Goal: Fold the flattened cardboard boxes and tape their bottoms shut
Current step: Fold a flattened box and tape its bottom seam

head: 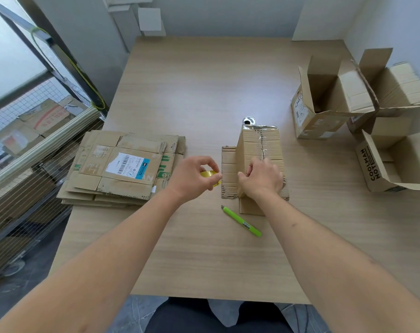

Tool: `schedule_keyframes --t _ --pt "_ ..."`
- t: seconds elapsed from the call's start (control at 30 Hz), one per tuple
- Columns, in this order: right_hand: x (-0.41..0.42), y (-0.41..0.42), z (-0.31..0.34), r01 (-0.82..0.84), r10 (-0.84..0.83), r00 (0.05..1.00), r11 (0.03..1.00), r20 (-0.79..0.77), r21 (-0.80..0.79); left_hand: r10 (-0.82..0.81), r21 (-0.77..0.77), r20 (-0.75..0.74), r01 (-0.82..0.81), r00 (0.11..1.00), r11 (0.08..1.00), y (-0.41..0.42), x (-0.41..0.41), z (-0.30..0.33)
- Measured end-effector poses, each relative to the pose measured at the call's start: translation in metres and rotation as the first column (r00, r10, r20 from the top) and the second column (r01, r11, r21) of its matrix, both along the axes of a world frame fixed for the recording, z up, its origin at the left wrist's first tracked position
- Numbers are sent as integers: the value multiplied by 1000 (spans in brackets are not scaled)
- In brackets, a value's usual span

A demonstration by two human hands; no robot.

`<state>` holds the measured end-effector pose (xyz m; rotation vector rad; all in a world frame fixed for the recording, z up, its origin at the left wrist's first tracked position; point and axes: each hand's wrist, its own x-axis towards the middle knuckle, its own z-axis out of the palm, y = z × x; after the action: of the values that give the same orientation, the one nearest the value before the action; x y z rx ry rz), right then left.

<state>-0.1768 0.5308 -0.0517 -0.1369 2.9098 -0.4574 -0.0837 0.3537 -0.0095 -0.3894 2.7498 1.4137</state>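
Near mid-table point(204, 92), a small upturned box point(257, 150), brown corrugated card, worn, with a taped seam running along its upper face and silvery tape residue at the far end; flaps splayed flat on the wood to the left and toward the person. Right hand point(261, 179) curled against the near end of the box, fingers bent onto the card at the seam, gripping it. Left hand point(194, 176) just left of the box, fingers and thumb pinching a yellow tape roll point(210, 175), a short strip reaching toward the left flap. Green cutter point(242, 221) lying on the table just near of the box, blade end pointing away. Beyond the box, touching or just behind its far end, a shiny round metal object point(248, 120), too small to identify. Left of the hands, a stack of flat boxes point(122, 169), creased and scuffed, the top one bearing a white and blue shipping label point(129, 165). Far right, three erected boxes: one open-topped point(324, 109) with flaps up and nothing visible inside, one behind it point(401, 90), and a nearer one printed in black letters point(384, 164), open, interior showing only bare card. Off the left edge, a wire cart point(24, 152) holding more flattened cardboard.
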Motion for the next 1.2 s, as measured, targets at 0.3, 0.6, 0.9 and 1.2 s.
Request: schedule_keyframes --t 0.3,0.6,0.9,1.2 --pt "25 3 22 -212 29 944 815 -327 -539 37 23 -32 -36 999 999 -3 1 11" --pt "38 -6 39 -386 166 906 705 -390 -595 46 42 -103 -42 994 998 2 -6 27" --pt "35 -8 57 -317 227 948 758 -225 -570 -1 66 -140 10 990 998 0 -6 35" --pt "30 3 59 -325 293 946 845 -142 -425 -82 -34 -184 77 980 996 -10 -4 16"
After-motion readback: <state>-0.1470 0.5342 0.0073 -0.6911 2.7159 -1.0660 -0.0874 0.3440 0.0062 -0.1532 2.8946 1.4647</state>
